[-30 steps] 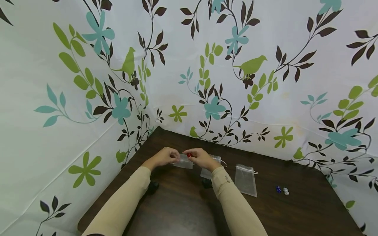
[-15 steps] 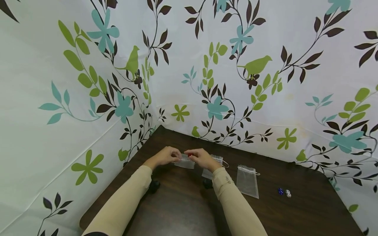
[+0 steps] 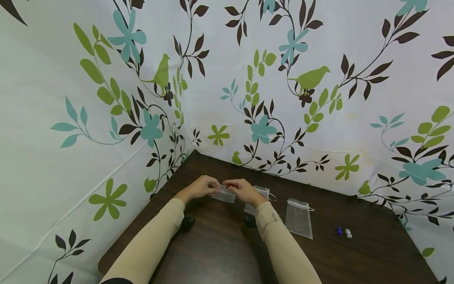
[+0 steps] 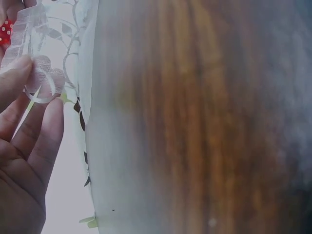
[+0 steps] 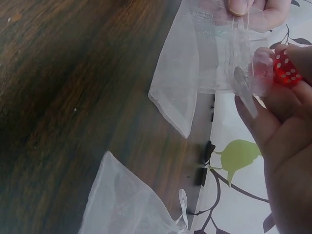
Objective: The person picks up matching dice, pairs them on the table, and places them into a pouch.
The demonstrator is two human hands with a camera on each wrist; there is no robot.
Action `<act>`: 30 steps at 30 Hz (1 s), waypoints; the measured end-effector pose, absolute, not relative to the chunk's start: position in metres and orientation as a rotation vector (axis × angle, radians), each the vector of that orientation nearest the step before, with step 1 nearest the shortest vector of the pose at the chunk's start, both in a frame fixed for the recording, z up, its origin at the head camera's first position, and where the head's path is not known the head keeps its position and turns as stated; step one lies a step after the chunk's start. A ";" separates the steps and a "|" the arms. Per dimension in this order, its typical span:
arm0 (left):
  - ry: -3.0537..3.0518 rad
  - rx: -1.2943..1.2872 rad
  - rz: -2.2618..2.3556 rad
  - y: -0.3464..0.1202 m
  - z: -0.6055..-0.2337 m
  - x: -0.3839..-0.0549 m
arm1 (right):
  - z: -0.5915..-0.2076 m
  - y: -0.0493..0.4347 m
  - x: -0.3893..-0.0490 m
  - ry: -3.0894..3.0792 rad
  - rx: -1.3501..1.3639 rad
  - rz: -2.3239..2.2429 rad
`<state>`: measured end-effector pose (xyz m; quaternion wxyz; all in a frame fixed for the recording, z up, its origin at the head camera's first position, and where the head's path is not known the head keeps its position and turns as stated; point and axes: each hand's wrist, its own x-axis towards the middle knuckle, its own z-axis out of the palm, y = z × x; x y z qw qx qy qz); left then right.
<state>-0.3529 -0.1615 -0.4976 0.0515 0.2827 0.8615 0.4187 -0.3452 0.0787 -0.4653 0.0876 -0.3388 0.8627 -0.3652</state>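
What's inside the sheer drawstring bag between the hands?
No contents show in the bag's body. The right hand pinches a red die near the mouth; fingers partly cover that end.

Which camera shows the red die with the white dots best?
The right wrist view: the red die shows largest there, its white dots plain, pinched in the right hand. The head view shows only a small red patch at that hand; the left wrist view shows a dotted piece at its left edge.

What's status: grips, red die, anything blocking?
Left grip pinching mesh pouch; right grip holding red die near pouch's mouth. Die outside pouch. Nothing visibly blocking.
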 end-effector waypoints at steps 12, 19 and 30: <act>2.620 0.822 1.307 -0.161 -0.496 -0.350 | -0.461 0.077 -0.341 2.575 -1.034 -1.080; 2.600 0.822 1.320 -0.162 -0.496 -0.349 | -0.460 0.076 -0.341 2.591 -1.070 -1.057; 2.572 0.815 1.352 -0.163 -0.496 -0.348 | -0.459 0.070 -0.339 2.614 -1.062 -0.997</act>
